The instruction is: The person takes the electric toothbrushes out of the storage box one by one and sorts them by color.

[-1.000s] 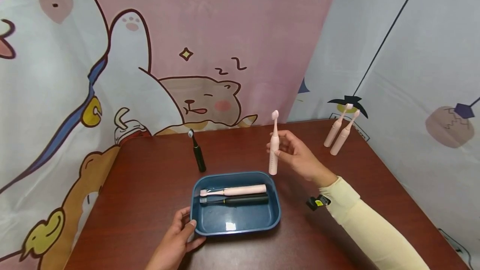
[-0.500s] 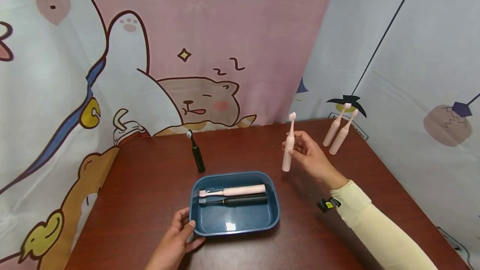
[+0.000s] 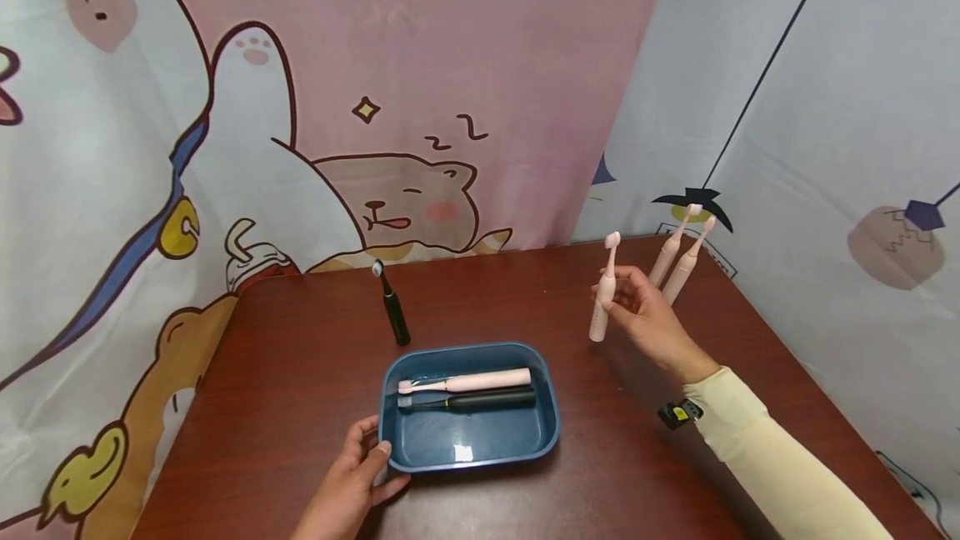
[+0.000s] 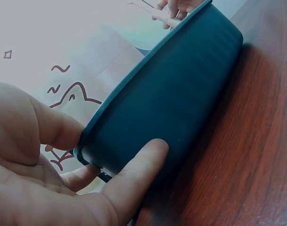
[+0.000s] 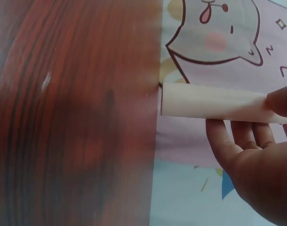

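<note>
My right hand (image 3: 651, 319) pinches a pink electric toothbrush (image 3: 602, 300) by its handle, held upright with the brush head at the top. In the right wrist view, the thumb and fingers lie on either side of the pink handle (image 5: 204, 101), off the table. A blue plastic bin (image 3: 471, 463) stands at the middle, and my left hand (image 3: 352, 467) grips its left front corner. In the left wrist view, the bin's wall (image 4: 176, 80) sits between thumb and fingers. Inside the bin, a pink toothbrush (image 3: 487, 381) and a black toothbrush (image 3: 495, 399) lie side by side.
Behind the bin, a black electric toothbrush (image 3: 395, 315) stands upright on the brown table (image 3: 300, 357). Two pink toothbrushes (image 3: 682, 269) stand at the back right, partly behind my right hand. A cartoon-printed cloth (image 3: 525, 107) backs the table.
My right hand has moved to the right with the pink toothbrush, away from the bin and nearer the two standing pink ones. My left hand still holds the bin in place.
</note>
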`<state>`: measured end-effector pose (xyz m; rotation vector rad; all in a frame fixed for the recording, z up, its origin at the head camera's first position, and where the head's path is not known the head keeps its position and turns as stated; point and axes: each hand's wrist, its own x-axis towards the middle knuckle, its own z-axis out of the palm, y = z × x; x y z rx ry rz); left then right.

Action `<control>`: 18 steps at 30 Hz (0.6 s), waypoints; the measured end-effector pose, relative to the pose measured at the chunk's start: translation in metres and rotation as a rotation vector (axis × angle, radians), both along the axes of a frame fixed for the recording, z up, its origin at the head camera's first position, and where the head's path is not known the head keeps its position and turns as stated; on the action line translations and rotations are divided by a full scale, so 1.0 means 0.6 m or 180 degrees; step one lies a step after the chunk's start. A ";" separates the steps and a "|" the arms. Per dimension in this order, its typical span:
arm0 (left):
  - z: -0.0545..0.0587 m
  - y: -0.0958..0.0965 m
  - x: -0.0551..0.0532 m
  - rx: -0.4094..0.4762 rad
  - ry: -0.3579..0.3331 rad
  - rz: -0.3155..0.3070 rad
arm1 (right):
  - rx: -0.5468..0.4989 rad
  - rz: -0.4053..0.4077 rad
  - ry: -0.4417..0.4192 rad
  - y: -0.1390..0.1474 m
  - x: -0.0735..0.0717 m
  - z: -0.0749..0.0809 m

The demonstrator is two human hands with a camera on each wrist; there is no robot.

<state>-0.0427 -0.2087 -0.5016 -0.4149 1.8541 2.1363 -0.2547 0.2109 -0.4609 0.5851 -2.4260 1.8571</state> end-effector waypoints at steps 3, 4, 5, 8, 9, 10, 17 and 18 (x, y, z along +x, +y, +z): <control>0.000 0.000 0.001 -0.0001 0.0018 0.0006 | -0.0010 -0.0054 0.0002 0.010 -0.001 0.000; 0.000 0.000 0.001 -0.0002 0.0020 0.0003 | -0.0010 -0.0067 0.0002 0.013 -0.002 -0.001; 0.000 0.001 0.001 -0.0007 0.0010 0.0006 | -0.0014 -0.0080 0.0006 0.015 -0.002 -0.001; 0.001 0.001 0.001 -0.0016 -0.0019 -0.0012 | -0.0041 -0.0115 0.0028 0.020 -0.003 -0.004; 0.002 0.000 0.001 -0.0015 -0.0028 -0.0012 | -0.0059 -0.0124 0.0049 0.021 -0.004 -0.005; 0.001 0.000 0.000 -0.0014 -0.0033 -0.0014 | -0.0069 -0.0135 0.0067 0.023 -0.005 -0.007; 0.001 -0.002 -0.002 -0.0025 -0.0074 -0.0009 | -0.0013 -0.0298 0.0202 0.040 -0.012 -0.019; 0.001 -0.003 -0.002 -0.0021 -0.0080 -0.0007 | 0.0001 -0.0333 0.0224 0.043 -0.013 -0.020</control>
